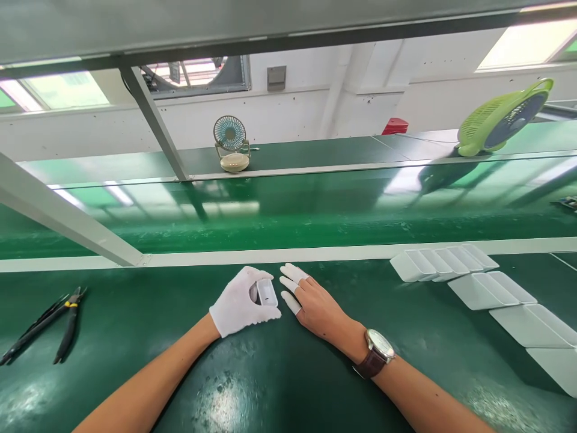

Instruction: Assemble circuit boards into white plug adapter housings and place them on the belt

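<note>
My left hand [238, 304] wears a white glove and is closed round a small white plastic device [267, 293], holding it down on the green bench top [288, 373]. My right hand [311, 300] lies just to the right of it, bare except for white finger cots. Its fingers are stretched toward the device and hold nothing. A brown-strapped wristwatch [377, 352] sits on my right wrist.
Black pliers with a yellow mark [67, 322] and tweezers lie at the left. A row of white plastic trays [478, 282] runs along the right. Behind is a green conveyor belt [288, 210], a small desk fan [231, 144] and a green fan [505, 117].
</note>
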{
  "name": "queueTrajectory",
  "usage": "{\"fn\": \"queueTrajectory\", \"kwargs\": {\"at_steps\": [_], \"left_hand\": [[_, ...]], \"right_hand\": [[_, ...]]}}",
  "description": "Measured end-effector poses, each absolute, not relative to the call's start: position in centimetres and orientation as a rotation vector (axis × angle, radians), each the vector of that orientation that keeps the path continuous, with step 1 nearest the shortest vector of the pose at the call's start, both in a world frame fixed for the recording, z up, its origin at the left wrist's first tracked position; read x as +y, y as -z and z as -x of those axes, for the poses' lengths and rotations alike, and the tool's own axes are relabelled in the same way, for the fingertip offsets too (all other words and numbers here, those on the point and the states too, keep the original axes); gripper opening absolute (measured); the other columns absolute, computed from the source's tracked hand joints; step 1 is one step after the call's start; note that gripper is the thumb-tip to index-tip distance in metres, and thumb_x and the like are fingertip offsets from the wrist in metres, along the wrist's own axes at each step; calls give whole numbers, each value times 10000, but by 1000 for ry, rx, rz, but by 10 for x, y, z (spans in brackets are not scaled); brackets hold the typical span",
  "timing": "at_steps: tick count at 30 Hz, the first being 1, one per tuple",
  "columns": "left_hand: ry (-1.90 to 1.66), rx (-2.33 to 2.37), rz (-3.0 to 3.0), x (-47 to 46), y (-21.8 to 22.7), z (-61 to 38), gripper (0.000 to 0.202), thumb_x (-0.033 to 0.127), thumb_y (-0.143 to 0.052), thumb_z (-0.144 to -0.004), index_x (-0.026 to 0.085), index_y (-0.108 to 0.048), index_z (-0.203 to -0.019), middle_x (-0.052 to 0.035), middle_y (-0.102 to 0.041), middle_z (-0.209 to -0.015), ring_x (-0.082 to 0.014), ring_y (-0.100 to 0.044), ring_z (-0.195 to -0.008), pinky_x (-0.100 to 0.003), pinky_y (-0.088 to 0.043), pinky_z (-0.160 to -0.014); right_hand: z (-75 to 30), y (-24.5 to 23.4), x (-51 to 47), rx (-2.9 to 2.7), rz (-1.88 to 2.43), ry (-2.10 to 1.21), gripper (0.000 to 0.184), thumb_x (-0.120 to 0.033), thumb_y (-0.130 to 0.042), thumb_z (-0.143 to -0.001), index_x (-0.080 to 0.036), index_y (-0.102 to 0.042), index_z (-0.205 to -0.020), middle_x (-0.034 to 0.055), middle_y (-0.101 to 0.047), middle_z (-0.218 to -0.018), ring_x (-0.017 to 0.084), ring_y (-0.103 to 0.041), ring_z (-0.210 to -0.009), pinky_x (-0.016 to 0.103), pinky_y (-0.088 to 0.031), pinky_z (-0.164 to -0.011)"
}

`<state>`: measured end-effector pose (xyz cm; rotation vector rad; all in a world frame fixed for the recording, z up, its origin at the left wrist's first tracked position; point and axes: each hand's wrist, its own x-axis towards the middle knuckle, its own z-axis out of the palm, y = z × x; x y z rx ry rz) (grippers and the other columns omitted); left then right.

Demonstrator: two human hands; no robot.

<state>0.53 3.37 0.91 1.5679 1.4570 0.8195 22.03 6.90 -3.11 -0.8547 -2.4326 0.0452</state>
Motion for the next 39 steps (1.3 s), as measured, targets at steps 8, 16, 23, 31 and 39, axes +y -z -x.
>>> {"fn": "queueTrajectory", "kwargs": {"at_steps": [8, 16, 23, 31, 39], "left_hand": [[-861, 1539, -1579, 34, -7, -5, 695, 356, -753, -683, 234, -562, -1340, -15, -630, -1015, -144, -570, -729, -333, -522, -727], [-1006, 1545, -1504, 35, -12, -1, 646, 283, -790, -624, 188, -581, -1229, 16, -588, -838, -135, -526, -705, -311, -514, -697], [-994, 1505, -1567, 36, -8, -2, 647, 285, -744, -680, 221, -563, -1298, -22, -642, -1035, -137, -559, -780, -331, -538, -778], [-991, 1527, -1561, 34, -10, -7, 550, 339, -696, -745, 211, -587, -1269, -28, -649, -986, -151, -586, -782, -341, -557, -772], [-972, 1518, -1539, 33, -7, -7, 587, 323, -727, -711, 199, -577, -1264, -18, -654, -923, -155, -604, -770, -339, -555, -765]], "right_hand": [[-220, 30, 71, -2461, 873, -45, 317, -198, -451, -1021, -113, -631, -1267, 182, -662, -1294, 307, -542, -1339, 495, -543, -1054], [-221, 33, 71, -2451, 853, -70, 324, -201, -462, -1018, -109, -613, -1288, 196, -639, -1325, 310, -526, -1355, 515, -500, -1101], [-221, 28, 70, -2450, 831, -98, 313, -200, -452, -1023, -130, -625, -1276, 174, -641, -1326, 306, -519, -1361, 504, -519, -1087], [-221, 19, 67, -2479, 758, -211, 326, -189, -481, -1011, -188, -633, -1300, 115, -654, -1324, 263, -535, -1349, 459, -500, -1115], [-222, 19, 66, -2475, 761, -234, 375, -173, -499, -998, -217, -602, -1355, 107, -655, -1329, 261, -541, -1344, 468, -502, -1110]]}}
